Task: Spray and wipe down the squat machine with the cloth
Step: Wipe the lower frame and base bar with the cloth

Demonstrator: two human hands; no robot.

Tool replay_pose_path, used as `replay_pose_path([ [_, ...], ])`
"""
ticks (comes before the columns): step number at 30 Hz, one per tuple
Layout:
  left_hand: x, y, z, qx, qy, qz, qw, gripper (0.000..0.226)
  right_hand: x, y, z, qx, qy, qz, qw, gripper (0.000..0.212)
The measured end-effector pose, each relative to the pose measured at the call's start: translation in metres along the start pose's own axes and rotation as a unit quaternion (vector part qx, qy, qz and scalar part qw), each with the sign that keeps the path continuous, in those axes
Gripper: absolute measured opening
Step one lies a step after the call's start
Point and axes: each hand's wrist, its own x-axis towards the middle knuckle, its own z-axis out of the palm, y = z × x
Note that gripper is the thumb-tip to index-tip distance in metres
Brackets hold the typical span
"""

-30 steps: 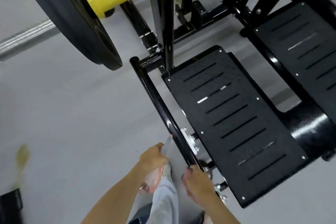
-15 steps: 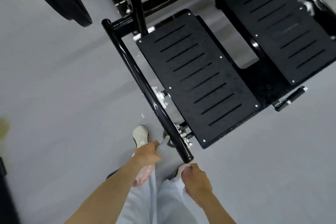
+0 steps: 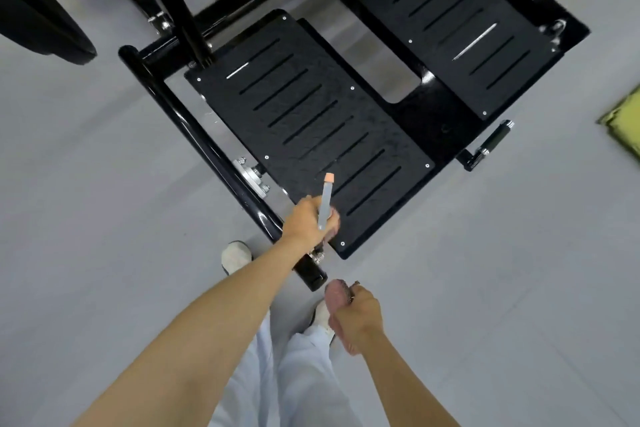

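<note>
The black squat machine lies below me with two slotted footplates, the near one (image 3: 304,121) and the far one (image 3: 446,14). A black tube rail (image 3: 194,135) runs along the near plate's left side. My left hand (image 3: 306,222) grips a spray bottle over the plate's near corner, its grey head and orange nozzle tip (image 3: 328,178) pointing out over the plate. The bottle's body is hidden under the hand. My right hand (image 3: 358,317) holds a bunched pinkish cloth (image 3: 337,291) just off the rail's end, apart from the machine.
A black weight plate (image 3: 38,21) hangs at the upper left. A short black handle (image 3: 488,144) sticks out at the right of the frame. A yellow-green object (image 3: 623,121) lies on the grey floor at the right edge. My shoes (image 3: 235,256) stand beside the rail's end.
My left hand has lifted the spray bottle forward over the near footplate's corner. My right hand has come off the rail's end and drawn back with the cloth. The view has shifted.
</note>
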Motion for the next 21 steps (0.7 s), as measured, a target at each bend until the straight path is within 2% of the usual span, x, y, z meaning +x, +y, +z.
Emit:
replay_pose_path([
  [3,0.021,0.015,0.017,-0.036,0.025,0.007,0.999,0.026,0.002,0.009,-0.01,0.069,-0.022,0.009,0.997,0.015],
  [6,0.04,0.021,0.034,-0.091,0.062,-0.008,0.994,0.037,0.012,0.026,-0.018,0.107,-0.023,0.027,0.994,0.01],
  [12,0.057,0.019,0.061,-0.062,0.056,-0.01,0.996,0.04,0.031,0.054,-0.02,0.252,-0.017,0.102,0.962,0.028],
  [15,0.06,0.009,0.063,-0.075,0.036,-0.023,0.996,0.017,0.03,0.057,-0.025,0.313,-0.016,0.109,0.943,0.03],
  [17,0.058,-0.004,0.062,-0.046,0.008,-0.041,0.998,0.072,0.029,0.058,-0.027,0.336,-0.022,0.11,0.935,0.028],
  [18,0.051,-0.009,0.06,-0.031,0.005,-0.056,0.998,0.09,0.029,0.057,-0.026,0.341,-0.026,0.112,0.933,0.03],
  [19,0.041,-0.014,0.06,-0.008,0.013,-0.071,0.997,0.095,0.029,0.057,-0.025,0.343,-0.027,0.114,0.932,0.033],
  [21,0.01,-0.026,0.063,0.029,0.033,-0.116,0.992,0.084,0.032,0.057,-0.02,0.353,-0.024,0.111,0.929,0.033],
])
